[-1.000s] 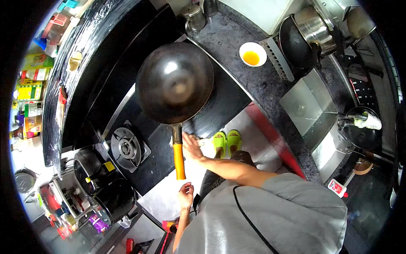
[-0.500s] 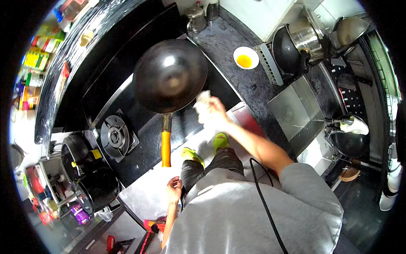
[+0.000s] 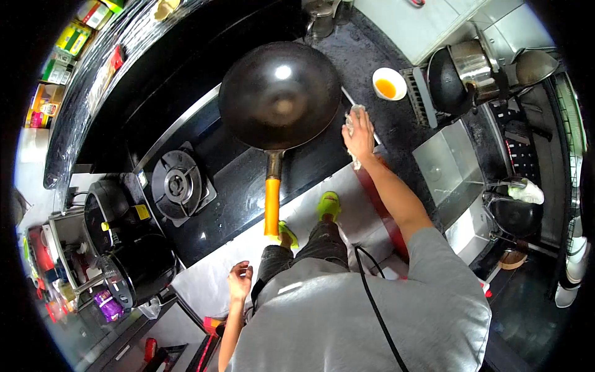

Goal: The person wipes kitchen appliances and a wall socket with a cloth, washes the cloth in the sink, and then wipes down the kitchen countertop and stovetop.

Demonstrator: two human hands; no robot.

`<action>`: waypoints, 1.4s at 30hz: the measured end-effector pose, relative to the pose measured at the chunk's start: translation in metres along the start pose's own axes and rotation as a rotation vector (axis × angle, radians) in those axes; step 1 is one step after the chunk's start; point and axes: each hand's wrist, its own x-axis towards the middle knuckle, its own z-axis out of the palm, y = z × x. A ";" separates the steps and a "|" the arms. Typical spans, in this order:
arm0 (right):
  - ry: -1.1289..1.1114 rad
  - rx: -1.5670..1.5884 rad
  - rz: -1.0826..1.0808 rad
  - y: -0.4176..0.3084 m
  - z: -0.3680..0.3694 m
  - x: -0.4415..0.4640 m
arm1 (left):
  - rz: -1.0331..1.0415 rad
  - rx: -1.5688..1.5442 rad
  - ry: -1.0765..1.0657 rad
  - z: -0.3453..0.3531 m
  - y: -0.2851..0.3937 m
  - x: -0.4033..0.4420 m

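Observation:
My right hand [image 3: 361,136] presses a crumpled white cloth [image 3: 350,124] against the right edge of the black gas stove [image 3: 238,180], just right of the wok. Parts of the cloth are hidden under the fingers. The dark wok [image 3: 279,102] rests over the right side of the stove, its yellow handle [image 3: 272,208] pointing toward me. Low at my left side hangs my left hand [image 3: 240,280], empty, with its fingers loosely bent and apart.
A white bowl [image 3: 389,84] with yellow-orange liquid stands on the dark counter [image 3: 396,136]. The sink [image 3: 447,161] lies at right, with pots [image 3: 474,65] behind it. At left are an uncovered burner [image 3: 176,184] and a black cooker [image 3: 142,266].
My right hand has moved right with the cloth, from in front of the wok to the stove's right edge. The view has shifted. My left hand stays low and empty.

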 end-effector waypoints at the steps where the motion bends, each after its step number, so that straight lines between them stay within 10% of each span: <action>1: 0.036 -0.016 -0.026 -0.006 -0.001 -0.002 | -0.034 -0.017 0.006 -0.004 -0.005 -0.002; 11: -0.033 -0.268 -0.034 -0.184 0.053 -0.092 | -0.087 -0.109 -0.021 -0.033 -0.046 0.007; 12: 0.132 0.303 0.116 -0.233 0.015 -0.090 | -0.086 -0.111 -0.011 -0.038 -0.050 0.007; 14: -0.147 0.334 0.205 -0.282 0.035 -0.110 | -0.083 -0.097 -0.007 -0.044 -0.062 0.007; 18: -0.011 0.004 0.463 -0.353 0.077 -0.115 | -0.085 -0.110 -0.014 -0.058 -0.087 -0.001; 36: 0.197 -0.164 0.578 -0.414 0.167 0.032 | -0.076 -0.419 0.078 -0.047 -0.201 -0.022; 42: 0.210 -0.144 0.501 -0.409 0.177 0.036 | -0.354 -0.447 -0.105 -0.031 -0.213 -0.022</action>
